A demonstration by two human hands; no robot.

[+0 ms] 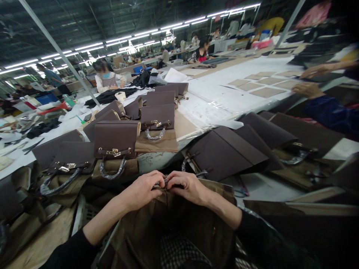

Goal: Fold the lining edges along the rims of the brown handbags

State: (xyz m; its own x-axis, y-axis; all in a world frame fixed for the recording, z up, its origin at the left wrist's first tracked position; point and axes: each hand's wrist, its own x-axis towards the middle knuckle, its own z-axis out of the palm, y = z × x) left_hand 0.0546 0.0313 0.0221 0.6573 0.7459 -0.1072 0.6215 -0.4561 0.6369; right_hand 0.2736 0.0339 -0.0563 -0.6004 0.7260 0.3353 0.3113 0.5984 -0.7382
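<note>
My left hand (144,189) and my right hand (188,187) meet at the top edge of an olive-brown handbag lining (134,228) spread over my lap. Fingers and thumb of each hand are pinched together on that edge, nearly touching one another. A small strip with a patterned or shiny look shows between the fingertips; its kind is hard to make out. Just beyond my hands lies a dark brown handbag (224,153), its plastic-wrapped handle partly hidden behind my right hand. Another brown handbag (116,138) with a gold clasp and wrapped handle (113,173) rests beyond my left hand.
More brown handbags (157,112) crowd the white worktable (207,101). Flat taupe panels (266,91) lie farther right, near a co-worker's hands (308,89) and blue sleeve. A pale plastic crate (80,215) stands at my left. Other people work behind.
</note>
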